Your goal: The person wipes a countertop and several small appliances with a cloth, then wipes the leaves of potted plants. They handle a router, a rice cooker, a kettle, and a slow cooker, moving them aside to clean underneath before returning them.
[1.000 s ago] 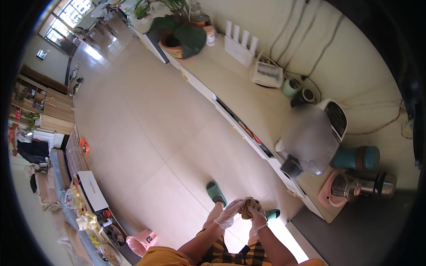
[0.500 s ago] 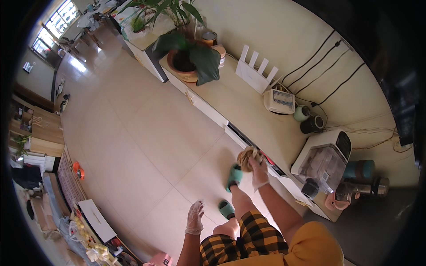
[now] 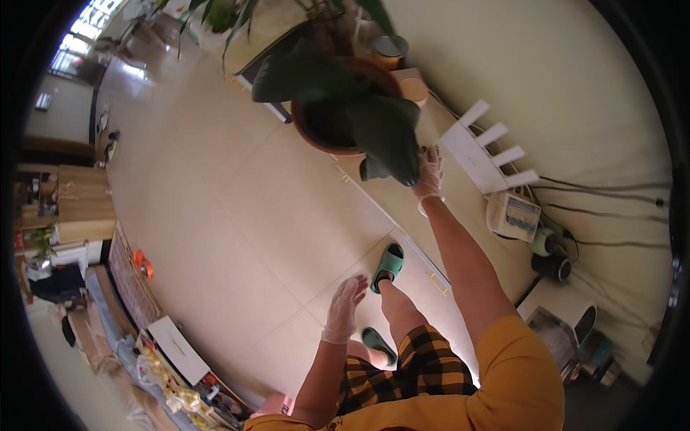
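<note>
My right hand (image 3: 430, 174), in a thin clear glove, reaches to the top of a long low cabinet (image 3: 471, 212). It is beside a drooping dark green leaf (image 3: 384, 136) of the potted plant (image 3: 298, 136). That leaf covers part of its fingers, so its grip and anything in it are hidden. The brown cloth is out of sight. Over the floor, my left hand (image 3: 345, 307), gloved the same way, is open with its fingers stretched out and holds nothing.
Along the wall side of the cabinet stand a tin (image 3: 389, 49), a white router (image 3: 489, 154), a white box device (image 3: 513, 215) and a dark cup (image 3: 552, 266). Black cables (image 3: 611, 188) run up the wall. A white appliance (image 3: 559, 316) stands nearer. Clutter (image 3: 172, 381) lines the left.
My right hand has left the cabinet front, where it held a brown cloth, and reached up beside the plant. The dark drawer opening no longer shows. My view has shifted toward the plant.
</note>
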Motion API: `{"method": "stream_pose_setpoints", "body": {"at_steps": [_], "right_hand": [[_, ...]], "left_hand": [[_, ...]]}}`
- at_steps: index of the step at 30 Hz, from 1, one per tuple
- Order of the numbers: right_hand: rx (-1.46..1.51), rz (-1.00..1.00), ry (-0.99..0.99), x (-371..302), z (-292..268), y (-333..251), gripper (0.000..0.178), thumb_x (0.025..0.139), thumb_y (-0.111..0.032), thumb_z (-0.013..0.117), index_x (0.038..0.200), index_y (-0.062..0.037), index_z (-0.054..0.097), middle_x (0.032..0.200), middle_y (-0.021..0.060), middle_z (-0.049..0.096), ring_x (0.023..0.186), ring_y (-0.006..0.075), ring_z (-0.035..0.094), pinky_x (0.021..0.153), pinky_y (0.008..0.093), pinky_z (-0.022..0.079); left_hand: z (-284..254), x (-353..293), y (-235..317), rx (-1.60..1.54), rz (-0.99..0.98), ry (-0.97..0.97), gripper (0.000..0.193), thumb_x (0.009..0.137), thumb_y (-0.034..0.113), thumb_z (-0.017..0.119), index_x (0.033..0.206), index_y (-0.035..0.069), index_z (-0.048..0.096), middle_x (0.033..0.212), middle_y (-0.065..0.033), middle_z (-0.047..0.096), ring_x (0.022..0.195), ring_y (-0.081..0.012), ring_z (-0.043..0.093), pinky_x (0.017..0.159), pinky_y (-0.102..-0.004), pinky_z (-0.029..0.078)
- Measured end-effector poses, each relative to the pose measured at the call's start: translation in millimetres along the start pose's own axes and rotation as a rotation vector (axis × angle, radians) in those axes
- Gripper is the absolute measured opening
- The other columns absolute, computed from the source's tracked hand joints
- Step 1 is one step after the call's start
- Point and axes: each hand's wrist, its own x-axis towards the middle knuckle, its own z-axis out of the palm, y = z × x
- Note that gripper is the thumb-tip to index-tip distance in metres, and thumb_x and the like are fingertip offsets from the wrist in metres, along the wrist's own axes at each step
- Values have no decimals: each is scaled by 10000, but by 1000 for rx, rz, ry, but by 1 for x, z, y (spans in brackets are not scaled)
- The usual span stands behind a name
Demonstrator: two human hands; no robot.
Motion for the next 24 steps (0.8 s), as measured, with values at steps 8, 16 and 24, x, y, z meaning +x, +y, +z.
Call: {"method": "stream_pose_setpoints", "body": {"at_steps": [8,16,24], "right_hand": [[-170,-312,-332,-48,4,4,566,847,-148,698,1387,-120,532,1482,231,433,1382,501,353,1150,562,309],[-371,-158,-96,-52,45,-11,422,806,-77,715,1203,-71,572,1373,251,518,1300,473,439,1109,585,311],[349,-211,-442,-43,143,-190,358,854,-23,700,1192,-38,583,1294,190,568,1248,383,522,1074,430,424]], "left_hand": [[-18,32,42,-149,69,86,441,1050,375,531,1329,39,593,1306,-102,651,1234,-211,586,1076,-363,402],[-46,57,72,-328,83,32,422,1051,356,537,1331,43,586,1321,-81,636,1224,-203,578,1067,-353,411],[-129,69,118,-386,64,54,448,1047,371,535,1338,34,576,1302,-81,639,1231,-195,575,1063,-349,403]]}}
